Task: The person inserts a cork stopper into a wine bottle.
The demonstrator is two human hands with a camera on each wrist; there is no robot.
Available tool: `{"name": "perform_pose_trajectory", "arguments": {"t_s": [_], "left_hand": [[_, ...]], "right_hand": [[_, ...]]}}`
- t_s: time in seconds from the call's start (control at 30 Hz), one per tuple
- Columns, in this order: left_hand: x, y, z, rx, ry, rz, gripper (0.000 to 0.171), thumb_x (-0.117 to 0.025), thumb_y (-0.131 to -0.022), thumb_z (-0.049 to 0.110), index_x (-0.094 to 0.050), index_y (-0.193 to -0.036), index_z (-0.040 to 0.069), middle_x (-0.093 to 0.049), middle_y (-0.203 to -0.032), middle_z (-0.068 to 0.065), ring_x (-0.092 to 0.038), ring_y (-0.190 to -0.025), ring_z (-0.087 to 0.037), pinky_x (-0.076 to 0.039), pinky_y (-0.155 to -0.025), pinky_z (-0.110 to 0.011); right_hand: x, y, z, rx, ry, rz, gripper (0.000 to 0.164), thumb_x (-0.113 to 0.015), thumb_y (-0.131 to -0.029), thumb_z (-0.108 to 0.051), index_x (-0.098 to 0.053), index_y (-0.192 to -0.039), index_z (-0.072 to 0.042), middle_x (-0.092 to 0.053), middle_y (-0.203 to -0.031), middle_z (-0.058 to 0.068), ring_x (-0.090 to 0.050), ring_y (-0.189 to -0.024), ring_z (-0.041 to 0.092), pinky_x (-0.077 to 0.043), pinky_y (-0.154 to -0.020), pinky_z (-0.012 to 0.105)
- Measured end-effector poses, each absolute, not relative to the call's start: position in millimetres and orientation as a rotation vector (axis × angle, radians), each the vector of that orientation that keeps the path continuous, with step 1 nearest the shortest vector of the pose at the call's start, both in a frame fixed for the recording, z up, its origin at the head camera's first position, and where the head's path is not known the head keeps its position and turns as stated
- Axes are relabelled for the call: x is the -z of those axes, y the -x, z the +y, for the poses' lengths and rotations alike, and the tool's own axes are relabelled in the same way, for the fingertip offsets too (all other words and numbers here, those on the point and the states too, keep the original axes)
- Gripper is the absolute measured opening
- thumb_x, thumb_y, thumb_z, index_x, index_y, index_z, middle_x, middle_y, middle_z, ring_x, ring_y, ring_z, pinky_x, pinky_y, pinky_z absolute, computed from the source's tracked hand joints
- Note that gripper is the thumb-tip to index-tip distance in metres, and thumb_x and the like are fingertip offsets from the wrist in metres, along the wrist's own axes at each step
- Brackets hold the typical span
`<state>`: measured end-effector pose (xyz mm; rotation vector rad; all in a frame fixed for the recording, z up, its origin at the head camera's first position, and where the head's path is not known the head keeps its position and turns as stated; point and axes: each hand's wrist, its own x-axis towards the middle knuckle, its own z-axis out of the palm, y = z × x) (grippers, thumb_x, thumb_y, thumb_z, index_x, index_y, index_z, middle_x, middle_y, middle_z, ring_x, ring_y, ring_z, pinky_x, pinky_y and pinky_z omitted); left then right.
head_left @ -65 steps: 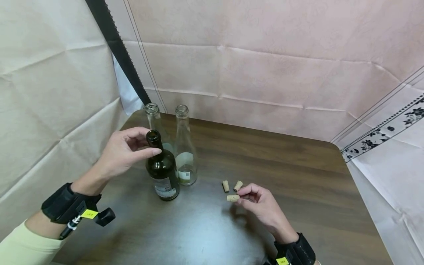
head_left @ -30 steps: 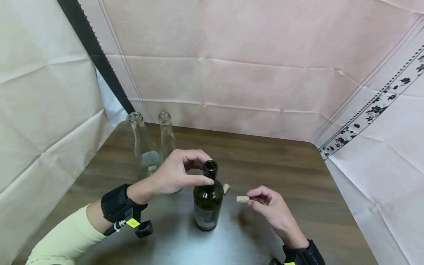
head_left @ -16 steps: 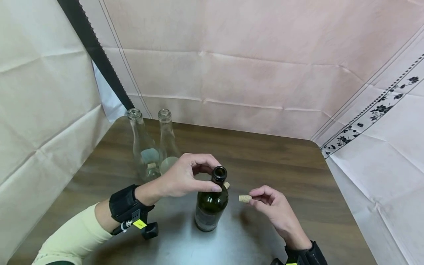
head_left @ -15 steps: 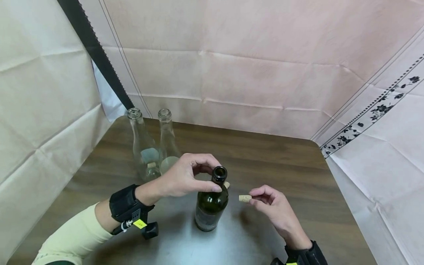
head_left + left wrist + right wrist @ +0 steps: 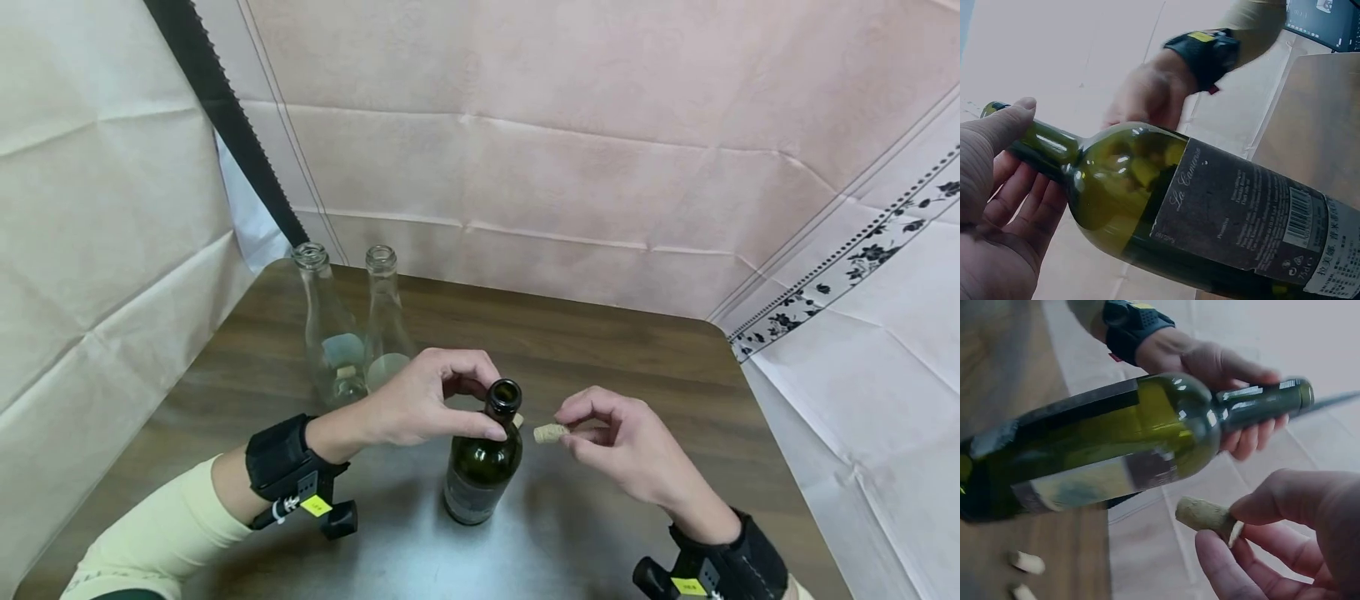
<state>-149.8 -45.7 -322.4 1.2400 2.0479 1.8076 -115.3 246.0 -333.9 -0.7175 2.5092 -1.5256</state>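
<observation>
A dark green wine bottle (image 5: 483, 462) is held at the neck by my left hand (image 5: 431, 400), thumb on the near side and fingers behind. Its mouth is uncovered, and its neck leans a little right in the head view. To the right of the bottle, my right hand (image 5: 633, 446) pinches a cork (image 5: 551, 433) between thumb and fingertips, apart from the glass. The right wrist view shows that cork (image 5: 1207, 515) beside the bottle's shoulder, one end pointing out. Two more corks, one farther up (image 5: 1027, 562) and one at the lower edge (image 5: 1023, 592), lie on the table.
Two clear glass bottles, a left one (image 5: 322, 325) and a right one (image 5: 384, 321), stand uncorked at the table's back left. A cork-coloured piece (image 5: 346, 372) shows low by the left one. Pale cloth (image 5: 555, 183) hangs behind the wooden table (image 5: 600, 350).
My left hand has brought the wine bottle rightward from beside the clear bottles. In the last half second my right hand has risen slightly with the cork, moving nearer the bottle's neck.
</observation>
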Motion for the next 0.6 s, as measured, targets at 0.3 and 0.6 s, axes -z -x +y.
{"name": "perform_pose_trajectory", "arguments": {"t_s": [0.3,0.6], "left_hand": [[322.9,149.3,-47.4,-1.763,-1.229,2.080,0.022,-0.086,-0.084,0.005,-0.072,-0.100,0.011,-0.072,-0.101,-0.006,-0.072,-0.097,-0.014,-0.063,-0.094,-0.036],[325.3,148.6,-49.2,-1.747,-1.209,2.088,0.021,-0.086,-0.085,0.006,-0.072,-0.100,0.012,-0.071,-0.100,-0.004,-0.072,-0.099,-0.014,-0.062,-0.096,-0.036]], "right_hand": [[279.4,115.5,232.6,1.254,0.893,2.642,0.024,-0.075,-0.088,0.005,-0.073,-0.098,-0.016,-0.071,-0.105,0.002,-0.075,-0.089,0.010,-0.065,-0.080,0.026],[243.6,115.0,223.6,1.127,0.972,2.674,0.026,-0.076,-0.088,0.004,-0.073,-0.100,-0.019,-0.073,-0.107,0.000,-0.075,-0.090,0.009,-0.064,-0.083,0.025]]}}
